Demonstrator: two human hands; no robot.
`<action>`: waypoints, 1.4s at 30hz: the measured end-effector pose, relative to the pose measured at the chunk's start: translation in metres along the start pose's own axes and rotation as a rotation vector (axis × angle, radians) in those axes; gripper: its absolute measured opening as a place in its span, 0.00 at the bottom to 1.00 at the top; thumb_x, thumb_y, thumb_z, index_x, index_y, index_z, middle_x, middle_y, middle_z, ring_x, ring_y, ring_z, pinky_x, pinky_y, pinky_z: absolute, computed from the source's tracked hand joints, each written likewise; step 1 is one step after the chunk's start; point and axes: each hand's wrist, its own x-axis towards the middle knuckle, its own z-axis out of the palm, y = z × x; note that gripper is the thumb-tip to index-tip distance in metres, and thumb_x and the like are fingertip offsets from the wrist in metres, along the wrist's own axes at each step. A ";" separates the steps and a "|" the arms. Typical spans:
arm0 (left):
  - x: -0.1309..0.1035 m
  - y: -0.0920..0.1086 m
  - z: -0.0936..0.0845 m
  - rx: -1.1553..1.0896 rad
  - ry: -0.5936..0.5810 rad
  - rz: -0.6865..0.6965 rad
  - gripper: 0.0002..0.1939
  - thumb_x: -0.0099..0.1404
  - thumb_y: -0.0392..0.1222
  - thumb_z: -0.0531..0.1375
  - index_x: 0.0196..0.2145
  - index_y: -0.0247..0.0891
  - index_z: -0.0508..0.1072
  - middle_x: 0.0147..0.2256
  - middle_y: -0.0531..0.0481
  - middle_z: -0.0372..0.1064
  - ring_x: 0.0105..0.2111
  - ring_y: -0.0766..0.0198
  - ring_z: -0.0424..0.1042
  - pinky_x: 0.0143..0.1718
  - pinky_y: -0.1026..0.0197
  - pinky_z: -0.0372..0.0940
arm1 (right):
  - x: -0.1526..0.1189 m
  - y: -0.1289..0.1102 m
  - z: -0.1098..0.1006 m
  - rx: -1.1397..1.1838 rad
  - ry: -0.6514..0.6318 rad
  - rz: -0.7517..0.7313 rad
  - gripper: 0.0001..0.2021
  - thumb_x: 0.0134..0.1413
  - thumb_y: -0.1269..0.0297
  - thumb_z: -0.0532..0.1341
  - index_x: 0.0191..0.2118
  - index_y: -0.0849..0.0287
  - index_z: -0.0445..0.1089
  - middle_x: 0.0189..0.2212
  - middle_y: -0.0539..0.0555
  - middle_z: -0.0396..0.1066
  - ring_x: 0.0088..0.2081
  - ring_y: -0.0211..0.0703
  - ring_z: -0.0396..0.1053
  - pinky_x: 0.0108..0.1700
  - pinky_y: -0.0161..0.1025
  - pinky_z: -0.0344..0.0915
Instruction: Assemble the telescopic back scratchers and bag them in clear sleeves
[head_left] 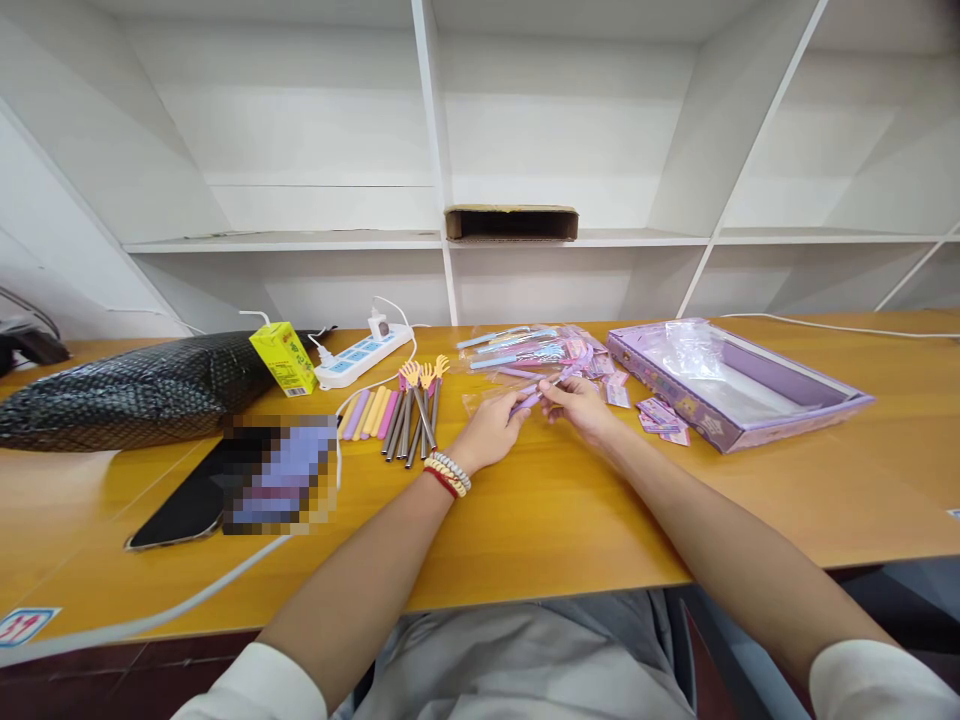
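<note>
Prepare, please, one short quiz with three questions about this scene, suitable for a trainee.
1. True or false: the purple box lies to the right of the right hand.
2. Choose one: which wrist wears the bracelets? (a) left (b) right (c) both
3. Fill in the colour: the left hand holds a slim stick that is ____.

Key: 1 true; 2 a; 3 purple.

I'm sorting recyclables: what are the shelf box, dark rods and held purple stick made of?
Shelf box: seemingly matte cardboard, by its brown, rough edges.
Dark rods: probably smooth metal, by their grey sheen; coated plastic is possible.
Purple stick: perhaps smooth plastic, by its even colour.
</note>
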 end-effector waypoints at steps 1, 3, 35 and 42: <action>0.000 -0.001 0.001 0.007 0.015 0.002 0.13 0.67 0.42 0.50 0.45 0.37 0.69 0.44 0.46 0.71 0.44 0.60 0.69 0.47 0.57 0.62 | 0.000 -0.001 -0.001 0.025 0.002 0.007 0.19 0.40 0.49 0.66 0.28 0.63 0.68 0.22 0.51 0.67 0.22 0.34 0.64 0.22 0.32 0.60; 0.001 -0.002 0.002 0.016 0.038 0.009 0.13 0.67 0.41 0.50 0.45 0.37 0.68 0.44 0.46 0.71 0.44 0.60 0.68 0.47 0.56 0.62 | 0.000 -0.003 -0.002 0.077 -0.013 0.017 0.19 0.42 0.48 0.65 0.30 0.62 0.68 0.21 0.50 0.67 0.22 0.34 0.64 0.23 0.32 0.60; -0.002 0.011 -0.002 0.098 0.042 0.014 0.18 0.69 0.45 0.45 0.52 0.43 0.65 0.49 0.49 0.69 0.50 0.60 0.67 0.51 0.57 0.60 | -0.003 -0.009 0.006 -0.007 0.126 -0.122 0.19 0.40 0.52 0.67 0.17 0.60 0.63 0.14 0.48 0.60 0.17 0.31 0.56 0.21 0.34 0.53; -0.001 0.015 -0.004 0.134 0.014 -0.075 0.17 0.68 0.49 0.46 0.45 0.42 0.69 0.40 0.48 0.72 0.42 0.58 0.70 0.44 0.58 0.62 | -0.003 -0.010 0.005 0.023 0.140 -0.100 0.18 0.40 0.52 0.67 0.19 0.61 0.65 0.15 0.48 0.61 0.17 0.31 0.56 0.20 0.33 0.52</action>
